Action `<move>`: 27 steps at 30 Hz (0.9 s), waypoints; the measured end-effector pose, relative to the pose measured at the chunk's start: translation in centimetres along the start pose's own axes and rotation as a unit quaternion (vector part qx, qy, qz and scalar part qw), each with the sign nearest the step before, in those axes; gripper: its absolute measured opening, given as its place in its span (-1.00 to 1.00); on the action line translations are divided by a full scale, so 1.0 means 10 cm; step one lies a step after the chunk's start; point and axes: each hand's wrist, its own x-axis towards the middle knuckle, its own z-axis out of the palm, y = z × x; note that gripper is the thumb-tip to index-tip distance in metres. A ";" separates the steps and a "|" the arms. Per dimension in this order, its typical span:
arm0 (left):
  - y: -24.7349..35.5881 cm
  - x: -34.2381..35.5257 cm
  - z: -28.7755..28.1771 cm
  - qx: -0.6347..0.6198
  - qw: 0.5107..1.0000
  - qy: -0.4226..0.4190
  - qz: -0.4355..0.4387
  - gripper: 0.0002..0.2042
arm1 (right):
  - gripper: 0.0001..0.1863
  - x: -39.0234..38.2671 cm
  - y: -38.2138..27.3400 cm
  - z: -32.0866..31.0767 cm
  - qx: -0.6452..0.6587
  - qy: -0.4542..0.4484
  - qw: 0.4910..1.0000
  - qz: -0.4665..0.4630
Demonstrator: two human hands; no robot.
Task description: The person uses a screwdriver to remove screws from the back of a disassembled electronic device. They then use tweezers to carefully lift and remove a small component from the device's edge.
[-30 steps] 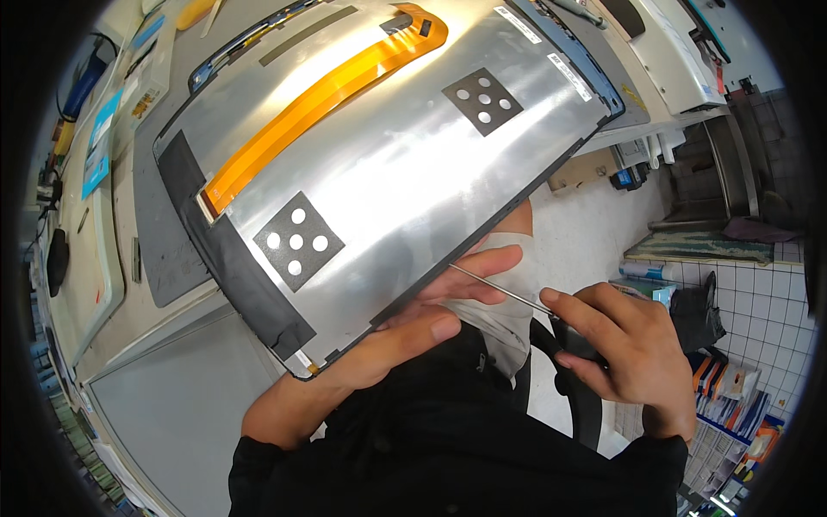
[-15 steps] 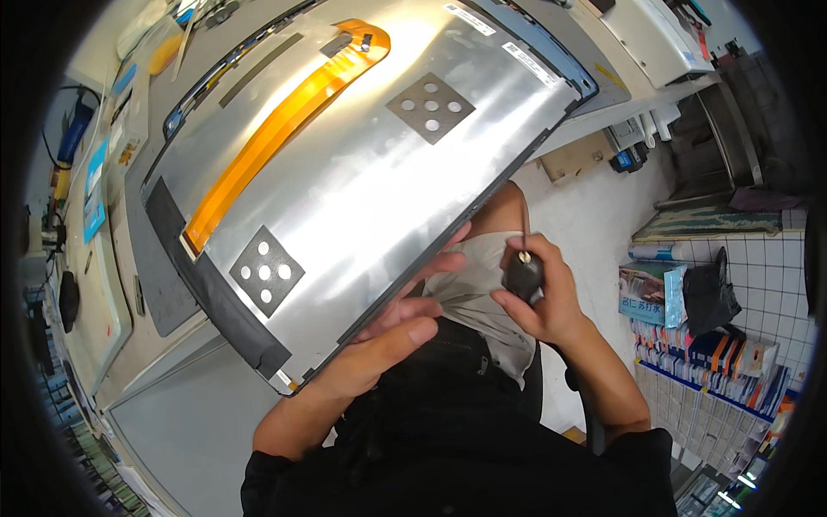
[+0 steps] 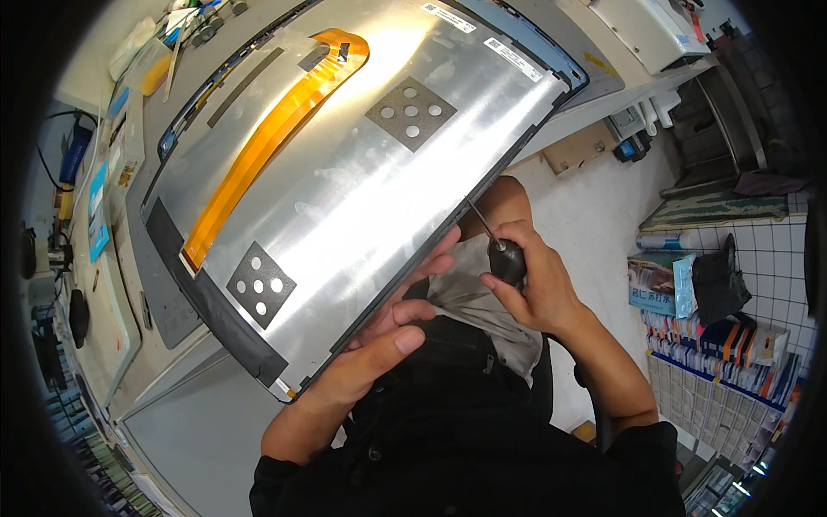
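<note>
A large screen panel (image 3: 345,224) lies tilted, its silvery metal back up, with an orange ribbon cable (image 3: 250,177), two dark perforated patches and black tape at its left end. My left hand (image 3: 375,345) supports its near edge from beneath, with fingertips partly hidden by the panel and the thumb outside the edge. In my right hand (image 3: 538,280) is a thin-shafted hand tool with a bulbous black handle (image 3: 506,260). The slim metal shaft reaches the panel's near edge; whether it is a screwdriver or an awl does not show.
Under the panel's far side is a grey mat (image 3: 177,314) on the workbench. A white box-shaped machine (image 3: 642,39) stands at the back right. To the right, a wire rack (image 3: 706,396) holds many packets, and a black bag (image 3: 722,280) hangs there.
My right hand has tilted the tool and brought it left and up, so its shaft now meets the panel's edge. The panel appears slightly further left in view.
</note>
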 end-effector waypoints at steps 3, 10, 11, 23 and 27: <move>0.01 0.00 0.00 -0.007 1.000 0.000 -0.003 -0.14 | -0.42 0.01 -0.03 -0.02 -0.008 -0.009 1.000 -0.006; -0.01 0.01 -0.01 -0.009 1.000 -0.002 -0.002 -0.15 | -0.43 0.01 -0.08 -0.05 -0.020 -0.013 1.000 -0.015; -0.02 0.01 -0.01 -0.010 1.000 -0.002 -0.002 -0.16 | -0.44 0.01 -0.10 -0.07 -0.028 -0.024 0.999 -0.012; -0.01 0.01 -0.03 -0.010 1.000 -0.013 0.002 -0.14 | -0.47 0.00 -0.15 -0.11 -0.033 -0.037 0.999 0.008; -0.01 0.01 -0.04 -0.008 1.000 -0.013 0.000 -0.14 | -0.47 0.02 -0.12 -0.08 -0.035 -0.021 0.999 0.004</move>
